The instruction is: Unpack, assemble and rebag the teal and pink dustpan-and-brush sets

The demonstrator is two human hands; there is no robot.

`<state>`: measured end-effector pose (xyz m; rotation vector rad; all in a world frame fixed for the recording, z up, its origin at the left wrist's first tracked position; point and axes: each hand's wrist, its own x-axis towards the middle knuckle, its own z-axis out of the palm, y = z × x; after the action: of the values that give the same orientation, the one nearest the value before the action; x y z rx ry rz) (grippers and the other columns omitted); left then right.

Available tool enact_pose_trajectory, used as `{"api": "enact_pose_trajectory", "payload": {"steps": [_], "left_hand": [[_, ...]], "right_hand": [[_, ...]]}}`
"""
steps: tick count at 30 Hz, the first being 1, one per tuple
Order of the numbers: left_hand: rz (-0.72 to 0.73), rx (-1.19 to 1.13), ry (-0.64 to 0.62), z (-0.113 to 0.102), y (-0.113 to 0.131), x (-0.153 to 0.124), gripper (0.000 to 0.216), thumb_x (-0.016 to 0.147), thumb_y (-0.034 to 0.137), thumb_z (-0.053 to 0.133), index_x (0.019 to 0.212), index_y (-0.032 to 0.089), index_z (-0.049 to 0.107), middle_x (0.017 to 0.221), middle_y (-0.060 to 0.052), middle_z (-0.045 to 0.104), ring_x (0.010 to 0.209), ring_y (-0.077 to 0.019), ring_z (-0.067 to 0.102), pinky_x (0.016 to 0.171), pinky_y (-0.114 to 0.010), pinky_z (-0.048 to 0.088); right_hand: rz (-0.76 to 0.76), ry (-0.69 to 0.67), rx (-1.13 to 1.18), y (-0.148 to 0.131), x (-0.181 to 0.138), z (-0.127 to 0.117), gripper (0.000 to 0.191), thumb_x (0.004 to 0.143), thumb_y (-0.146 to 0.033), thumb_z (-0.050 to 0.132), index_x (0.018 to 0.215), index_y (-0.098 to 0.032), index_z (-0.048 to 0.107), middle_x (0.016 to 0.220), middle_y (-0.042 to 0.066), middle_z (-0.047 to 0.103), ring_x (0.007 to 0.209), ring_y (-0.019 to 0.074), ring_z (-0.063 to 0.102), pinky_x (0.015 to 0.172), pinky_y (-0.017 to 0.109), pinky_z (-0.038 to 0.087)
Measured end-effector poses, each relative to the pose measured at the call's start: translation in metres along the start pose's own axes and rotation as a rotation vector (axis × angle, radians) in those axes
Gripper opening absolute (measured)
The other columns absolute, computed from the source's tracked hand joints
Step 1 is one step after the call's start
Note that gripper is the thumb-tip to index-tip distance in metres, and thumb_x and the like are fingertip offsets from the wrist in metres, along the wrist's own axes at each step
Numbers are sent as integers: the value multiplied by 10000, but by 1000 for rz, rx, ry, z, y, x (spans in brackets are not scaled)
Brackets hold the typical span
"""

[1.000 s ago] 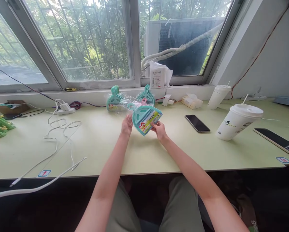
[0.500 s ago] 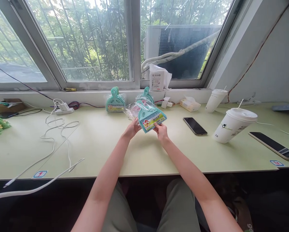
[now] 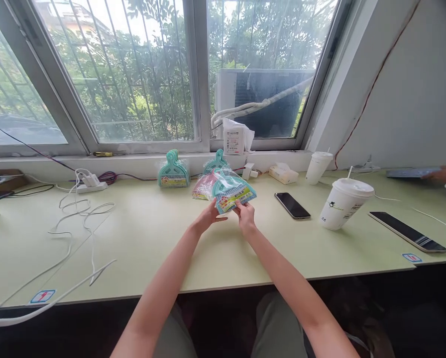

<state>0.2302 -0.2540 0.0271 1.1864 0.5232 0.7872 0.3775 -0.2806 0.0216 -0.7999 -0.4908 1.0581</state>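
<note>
Two hands hold a wrapped teal dustpan-and-brush set (image 3: 232, 193) over the pale green table (image 3: 152, 243).
The right hand (image 3: 246, 215) pinches its lower edge, thumb on the label; the left hand (image 3: 207, 216) meets the lower left corner, one finger stretched beneath, though whether it grips I cannot tell. The set leans flatter than a second ago, and a pink set (image 3: 200, 190) behind it, nearly hidden then, now shows, partly covered. Farther back, a teal dustpan (image 3: 218, 160) is half hidden; at the right edge another person's hand (image 3: 441, 174) has appeared, cut off and blurred.
</note>
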Motion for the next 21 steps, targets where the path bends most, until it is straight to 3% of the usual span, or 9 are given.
{"api": "enact_pose_trajectory", "payload": {"steps": [4, 6, 8, 13, 18, 21], "left_hand": [[148, 67, 262, 2, -4, 8, 583, 793, 589, 554, 1254, 232, 531, 1304, -107, 562, 1246, -300, 479, 972, -448, 426], [158, 88, 323, 5, -7, 9, 564, 770, 546, 611, 1236, 236, 540, 1289, -109, 571, 1224, -308, 495, 974, -453, 419], [128, 114, 282, 10, -9, 6, 535, 751, 478, 664, 1218, 240, 557, 1289, -108, 568, 1236, -313, 480, 1003, -468, 387], [166, 76, 19, 26, -12, -3, 498, 728, 301, 727, 1204, 274, 583, 1346, -71, 526, 1361, -258, 326, 1125, -421, 228], [301, -150, 83, 22, 3, -2, 478, 839, 547, 526, 1227, 271, 566, 1341, -60, 535, 1356, -231, 343, 1097, -398, 288], [364, -229, 139, 17, 11, -2, 481, 862, 526, 503, 1242, 235, 555, 1290, -65, 579, 1292, -250, 432, 1067, -398, 337]], "right_hand": [[40, 1, 1, 4, -1, 0, 216, 662, -160, 738, 836, -154, 611, 896, 56, 710, 864, 204, 691, 848, 345, 586], [49, -2, -16, 6, 0, -1, 217, 653, -165, 749, 818, -157, 609, 894, 59, 709, 860, 210, 693, 852, 355, 586], [41, 11, -24, 7, 2, -3, 215, 647, -178, 759, 799, -162, 608, 888, 62, 708, 867, 214, 691, 862, 359, 582], [-76, 28, -12, 0, 14, -9, 276, 649, -270, 769, 856, -183, 609, 901, 58, 707, 942, 214, 672, 890, 359, 567], [-82, -86, -6, -7, 19, -9, 328, 642, -286, 773, 910, -182, 615, 978, 52, 698, 956, 198, 665, 875, 347, 569], [11, -220, -9, -3, 14, -3, 344, 610, -265, 798, 891, -156, 631, 960, 63, 702, 918, 204, 674, 862, 352, 570]]}}
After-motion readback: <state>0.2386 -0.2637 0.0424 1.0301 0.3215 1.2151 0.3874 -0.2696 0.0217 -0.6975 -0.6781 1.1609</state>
